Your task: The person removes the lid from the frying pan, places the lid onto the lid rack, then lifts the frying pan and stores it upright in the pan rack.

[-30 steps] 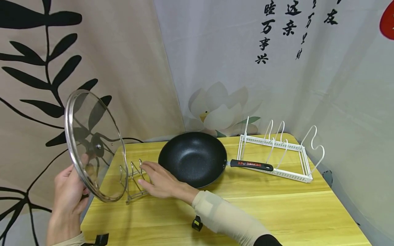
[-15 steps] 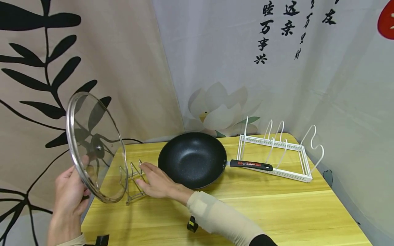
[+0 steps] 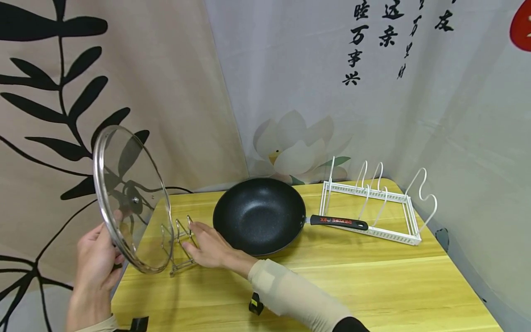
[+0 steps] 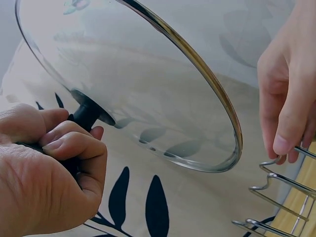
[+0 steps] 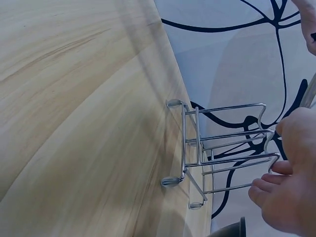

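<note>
My left hand (image 3: 95, 258) grips the black knob (image 4: 88, 112) of a clear glass pot lid (image 3: 99, 184) with a metal rim. The lid is held up on edge, tilted, above the table's left end. In the head view it overlaps part of a small metal wire rack (image 3: 182, 265) standing on the table. My right hand (image 3: 211, 246) is at that rack's right side. In the left wrist view its thumb and fingers pinch the top of a wire loop. Seen from the right wrist, the rack (image 5: 184, 143) stands on its feet close to the table edge.
A black wok (image 3: 261, 212) sits mid-table, right behind my right hand. Its handle (image 3: 338, 222) points right and overlaps a white rack (image 3: 394, 237) with upright wire dividers. The wooden table (image 3: 373, 286) backs onto a printed curtain (image 3: 290, 69).
My left hand and the glass lid have drifted slightly right and a little down, closer over the wire rack. My right hand stays at the rack, its forearm shifting slightly left.
</note>
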### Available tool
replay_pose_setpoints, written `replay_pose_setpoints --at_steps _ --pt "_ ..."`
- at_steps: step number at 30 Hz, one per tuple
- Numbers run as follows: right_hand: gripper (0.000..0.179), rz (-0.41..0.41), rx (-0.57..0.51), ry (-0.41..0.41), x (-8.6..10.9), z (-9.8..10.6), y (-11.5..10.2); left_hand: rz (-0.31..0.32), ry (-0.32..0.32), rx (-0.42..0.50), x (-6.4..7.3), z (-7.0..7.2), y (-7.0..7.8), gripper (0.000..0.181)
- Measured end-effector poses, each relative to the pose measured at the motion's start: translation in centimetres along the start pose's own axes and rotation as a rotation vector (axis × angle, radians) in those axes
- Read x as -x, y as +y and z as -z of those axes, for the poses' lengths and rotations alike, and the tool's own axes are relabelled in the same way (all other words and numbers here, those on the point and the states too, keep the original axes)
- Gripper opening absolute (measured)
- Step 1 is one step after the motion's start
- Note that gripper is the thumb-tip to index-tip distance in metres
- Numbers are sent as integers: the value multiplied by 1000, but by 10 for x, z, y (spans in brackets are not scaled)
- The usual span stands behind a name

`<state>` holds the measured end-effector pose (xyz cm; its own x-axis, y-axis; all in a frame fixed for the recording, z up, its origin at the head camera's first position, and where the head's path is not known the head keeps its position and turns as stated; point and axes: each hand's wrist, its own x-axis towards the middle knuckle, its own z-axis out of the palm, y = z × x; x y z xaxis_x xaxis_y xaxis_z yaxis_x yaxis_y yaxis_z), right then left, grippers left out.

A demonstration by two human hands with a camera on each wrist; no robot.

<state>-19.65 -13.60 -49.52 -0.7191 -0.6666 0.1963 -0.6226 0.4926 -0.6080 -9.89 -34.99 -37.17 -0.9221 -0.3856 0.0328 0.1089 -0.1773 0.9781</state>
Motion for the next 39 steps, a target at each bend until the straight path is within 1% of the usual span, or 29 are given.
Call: replay_pose_setpoints --at_steps 7,14,17,21,25,33,37,39 --pt "60 28 48 42 -1 -2 0 4 -7 3 0 0 -1 45" --pt "50 80 141 83 -4 -3 2 4 5 2 0 0 -2 40" --pt "47 102 158 95 -4 -2 2 9 16 -4 1 1 -3 43" --pt "44 124 210 109 -5 -2 4 26 19 3 0 2 -4 46" --pt "42 123 255 118 -6 -2 5 44 17 34 -1 3 -4 43" --pt "40 130 295 160 -6 -3 6 45 27 8 -2 1 -7 46" --pt "39 132 312 169 -7 -3 6 43 14 28 -5 2 -9 39" --pt "39 128 314 169 -7 -3 6 37 -4 48 -6 2 -10 34"
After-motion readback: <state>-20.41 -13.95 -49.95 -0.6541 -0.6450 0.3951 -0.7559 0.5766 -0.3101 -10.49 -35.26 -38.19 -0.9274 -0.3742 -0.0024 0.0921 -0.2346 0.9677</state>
